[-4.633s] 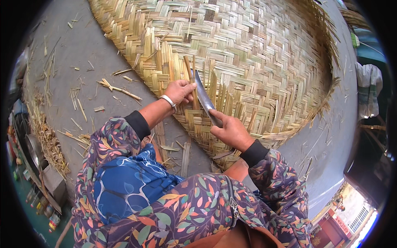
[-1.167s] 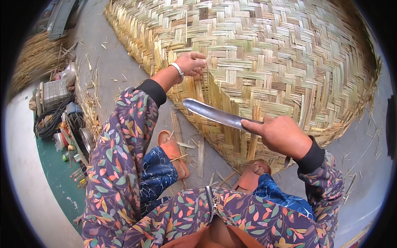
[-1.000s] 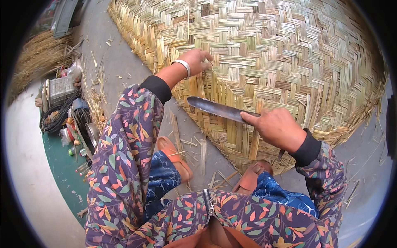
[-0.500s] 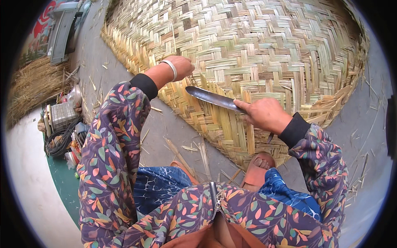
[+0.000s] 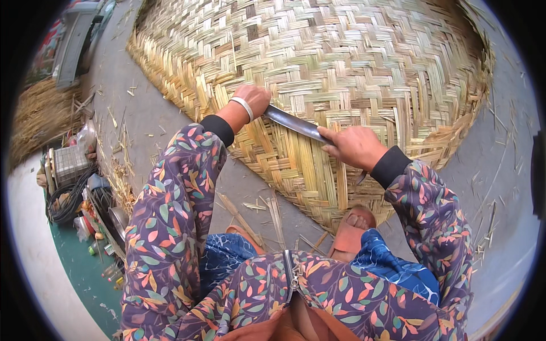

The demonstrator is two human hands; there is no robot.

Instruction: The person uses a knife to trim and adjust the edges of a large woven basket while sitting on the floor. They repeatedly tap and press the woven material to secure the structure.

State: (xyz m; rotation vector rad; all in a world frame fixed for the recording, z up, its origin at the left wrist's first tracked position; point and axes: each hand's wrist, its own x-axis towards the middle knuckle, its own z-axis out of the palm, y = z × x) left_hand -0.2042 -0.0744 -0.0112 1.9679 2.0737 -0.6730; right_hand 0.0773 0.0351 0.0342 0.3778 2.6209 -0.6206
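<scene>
A large woven mat [image 5: 364, 74] of flat, straw-coloured strips lies before me, one corner pointing toward my feet. My right hand [image 5: 355, 146] is closed round the near end of a long, dark metal tool [image 5: 296, 123] with a curved, trough-like blade. The blade lies low over the mat's left border, slanting away to the left. At its far end is my left hand [image 5: 253, 100], fingers curled and closed. The blade's tip disappears at those fingers, so whether they hold it or a strip of the weave is hidden.
My sandalled foot [image 5: 354, 232] is at the mat's near corner. Loose strips [image 5: 276, 219] litter the grey floor. To the left are a dried-stalk bundle [image 5: 42, 116], a coiled black cable [image 5: 67, 199], a metal bowl [image 5: 118, 220] and a grey-blue frame [image 5: 77, 45].
The tool has moved up and left, bringing its tip to my left hand. My left hand has shifted slightly toward me over the mat's border. The whole view has swung a little.
</scene>
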